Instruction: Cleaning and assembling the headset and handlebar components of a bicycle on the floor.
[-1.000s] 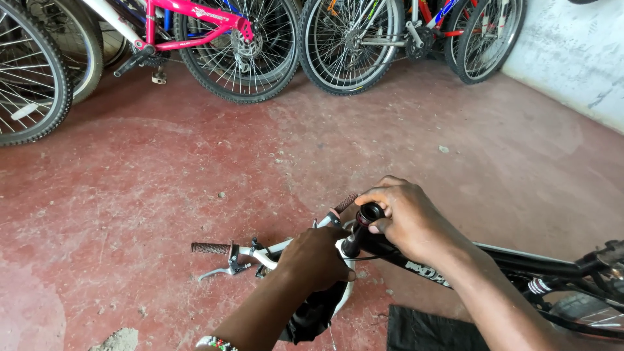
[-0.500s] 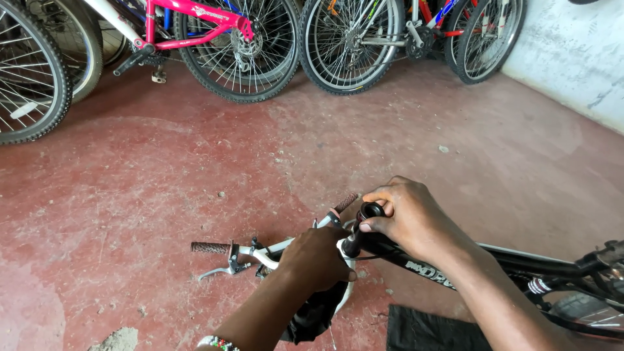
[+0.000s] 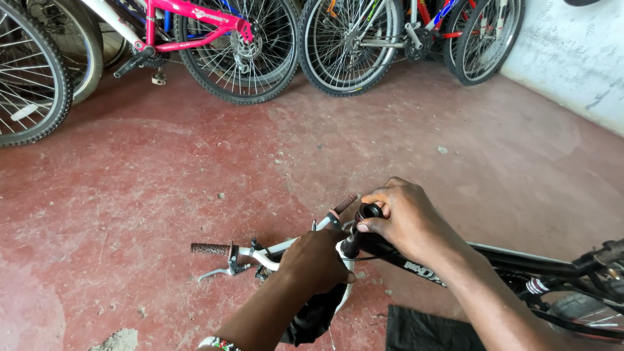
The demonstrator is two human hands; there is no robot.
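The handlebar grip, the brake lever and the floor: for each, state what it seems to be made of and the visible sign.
Handlebar grip: probably rubber, dark brown, matt, with a ribbed texture.
Brake lever: looks like bare metal, silvery with a bright sheen.
Floor: likely painted concrete, red and worn, with pale scuffed patches and loose grit.

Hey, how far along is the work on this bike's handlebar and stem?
Done: the white handlebar sits in the stem with a grip and brake lever fitted. In hand: the left hand steadies the bar at its centre, while the right hand holds a black tool upright at the stem top. Left: the tool is not yet off, so the work at the stem seems unfinished. How tight it is cannot be told.
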